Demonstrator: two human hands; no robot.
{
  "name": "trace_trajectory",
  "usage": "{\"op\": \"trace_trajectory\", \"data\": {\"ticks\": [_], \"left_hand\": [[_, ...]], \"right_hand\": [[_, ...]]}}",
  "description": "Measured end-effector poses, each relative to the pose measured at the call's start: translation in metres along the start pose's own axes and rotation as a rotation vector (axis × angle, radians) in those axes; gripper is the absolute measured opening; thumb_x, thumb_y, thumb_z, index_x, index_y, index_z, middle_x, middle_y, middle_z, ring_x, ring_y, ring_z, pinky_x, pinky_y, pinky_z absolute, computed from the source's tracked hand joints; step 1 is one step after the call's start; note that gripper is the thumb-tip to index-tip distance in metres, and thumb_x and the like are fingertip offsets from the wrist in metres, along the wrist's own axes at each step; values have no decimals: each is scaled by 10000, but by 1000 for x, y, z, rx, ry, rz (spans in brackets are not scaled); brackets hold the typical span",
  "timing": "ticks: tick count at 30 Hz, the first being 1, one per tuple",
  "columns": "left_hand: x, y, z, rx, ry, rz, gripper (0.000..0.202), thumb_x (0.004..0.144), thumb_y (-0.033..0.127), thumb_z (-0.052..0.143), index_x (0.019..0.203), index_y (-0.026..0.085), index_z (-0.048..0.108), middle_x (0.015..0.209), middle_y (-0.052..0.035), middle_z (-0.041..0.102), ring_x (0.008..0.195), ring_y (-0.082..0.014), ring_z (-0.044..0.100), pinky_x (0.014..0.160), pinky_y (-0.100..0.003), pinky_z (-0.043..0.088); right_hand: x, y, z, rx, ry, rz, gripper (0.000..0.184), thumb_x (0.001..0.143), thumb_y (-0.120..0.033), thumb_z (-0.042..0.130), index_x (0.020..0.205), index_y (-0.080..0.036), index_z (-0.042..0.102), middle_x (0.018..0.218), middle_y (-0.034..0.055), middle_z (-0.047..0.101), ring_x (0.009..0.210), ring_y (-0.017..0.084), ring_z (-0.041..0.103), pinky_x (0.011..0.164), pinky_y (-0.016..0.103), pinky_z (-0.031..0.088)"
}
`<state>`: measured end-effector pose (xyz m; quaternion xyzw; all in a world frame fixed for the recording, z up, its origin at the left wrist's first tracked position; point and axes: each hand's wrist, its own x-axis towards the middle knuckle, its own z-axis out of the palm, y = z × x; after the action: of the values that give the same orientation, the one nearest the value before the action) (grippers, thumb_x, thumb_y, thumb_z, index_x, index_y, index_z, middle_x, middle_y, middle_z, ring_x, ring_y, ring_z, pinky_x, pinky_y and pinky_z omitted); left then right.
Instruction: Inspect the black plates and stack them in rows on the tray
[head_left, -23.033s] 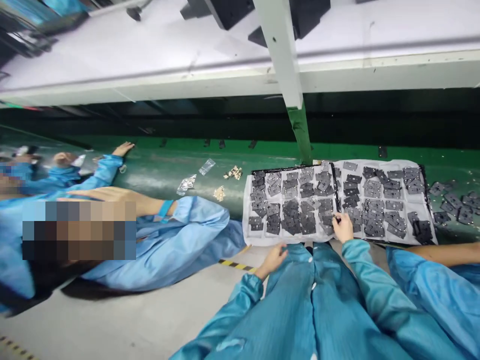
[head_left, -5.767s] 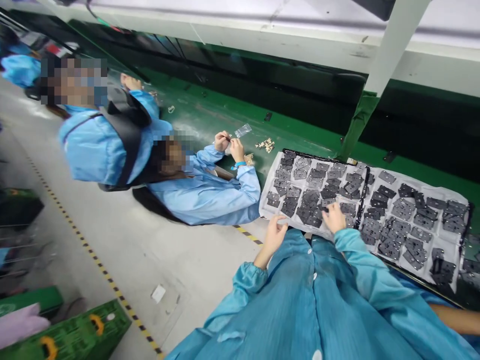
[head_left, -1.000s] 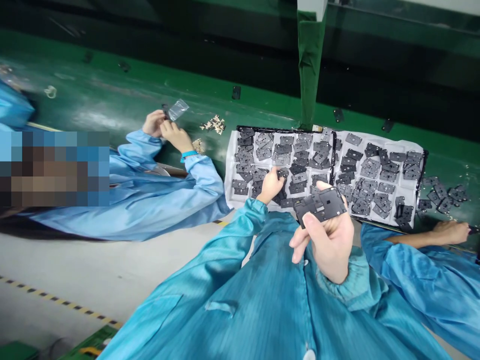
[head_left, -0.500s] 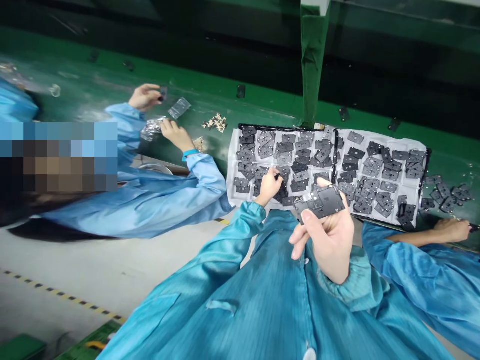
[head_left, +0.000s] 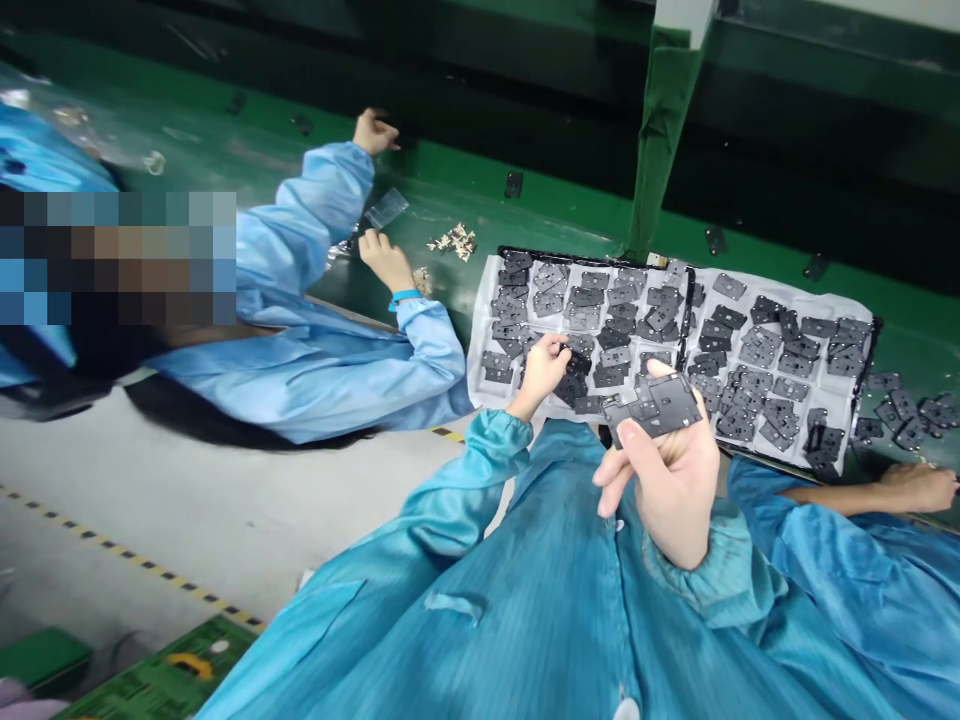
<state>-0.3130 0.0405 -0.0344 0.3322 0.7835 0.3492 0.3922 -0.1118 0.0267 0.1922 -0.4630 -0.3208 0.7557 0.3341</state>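
My right hand (head_left: 673, 485) is raised close to the camera. Its thumb and fingers grip a thin black plate-like part (head_left: 654, 408) with cutouts and small holes. Farther out, my left hand (head_left: 543, 368) reaches over the left tray (head_left: 484, 318), fingers pinched at the edge of another black part (head_left: 576, 360). That part is slightly tilted above the pile. Similar black parts lie in groups in the white-lined compartments around it.
A second tray (head_left: 851, 400) with more black parts adjoins on the right, loose parts (head_left: 904, 412) beyond it. To the left, a co-worker's hands (head_left: 386, 262) are near small pale pieces (head_left: 454, 241) and a clear bag (head_left: 388, 208). A green post (head_left: 664, 140) rises behind the trays. Another person's hand (head_left: 919, 487) is at far right.
The view has shifted, so the trays appear farther right. At my left fingers a black part now shows more plainly. My right hand keeps its part. The left co-worker's far hand has reached outward.
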Motion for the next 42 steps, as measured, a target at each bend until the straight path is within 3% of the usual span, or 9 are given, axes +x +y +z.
{"op": "trace_trajectory", "data": {"ticks": [7,9,13,18,21,25,29,33,42], "left_hand": [[-44,62,-24,-369,-13,-94,151,716,202,491,822,176,596,616,22,541,474,-94,470,430,-194,357],[-66,87,-32,-481,-23,-48,82,712,200,460,696,185,539,618,4,526,522,-110,483,453,-210,377],[-104,136,-40,-612,-142,50,235,779,240,466,550,188,451,581,-4,478,547,-113,459,494,-233,385],[-129,176,-49,-623,-286,20,194,794,382,655,862,202,639,511,66,434,440,-73,356,430,-212,289],[-137,185,-54,-666,-383,-17,279,764,413,693,927,187,689,496,59,468,420,-70,371,418,-217,295],[-143,188,-54,-755,-397,-114,308,745,434,706,931,189,729,455,65,440,395,-78,373,392,-224,303],[-142,185,-50,-751,-324,-138,249,737,379,714,872,175,760,410,58,419,425,-94,435,412,-215,346],[-142,184,-49,-770,-259,-125,158,723,310,701,781,175,761,390,54,407,469,-104,475,430,-199,351],[-147,184,-43,-806,-149,-122,167,685,311,731,683,145,730,415,60,422,446,-65,399,433,-182,306]], "right_hand": [[3,4,1,13,31,-38,557,904,-360,618,1362,-215,335,543,-68,672,299,133,566,334,200,459],[4,6,3,25,43,-66,517,909,-364,610,1331,-224,346,545,-70,674,298,132,564,331,198,453],[5,8,8,16,86,-131,396,910,-363,617,1213,-234,398,541,-74,675,300,132,565,355,215,479],[3,12,15,-23,140,-169,296,899,-379,638,1072,-230,449,527,-67,660,312,151,573,328,239,466],[2,14,18,-9,156,-197,255,895,-366,647,990,-239,448,533,-56,657,334,161,586,315,245,458],[1,20,21,-53,200,-227,254,878,-361,666,972,-240,465,567,-35,667,391,172,616,354,266,494],[3,34,21,-107,284,-311,301,840,-344,706,1036,-220,513,799,33,732,603,185,701,562,316,593],[4,47,19,-270,371,-426,270,814,-326,724,1010,-183,605,925,81,709,844,208,702,764,344,581],[13,63,11,-595,422,-696,188,849,-337,663,930,-169,645,860,71,679,820,213,681,750,378,569]]}}
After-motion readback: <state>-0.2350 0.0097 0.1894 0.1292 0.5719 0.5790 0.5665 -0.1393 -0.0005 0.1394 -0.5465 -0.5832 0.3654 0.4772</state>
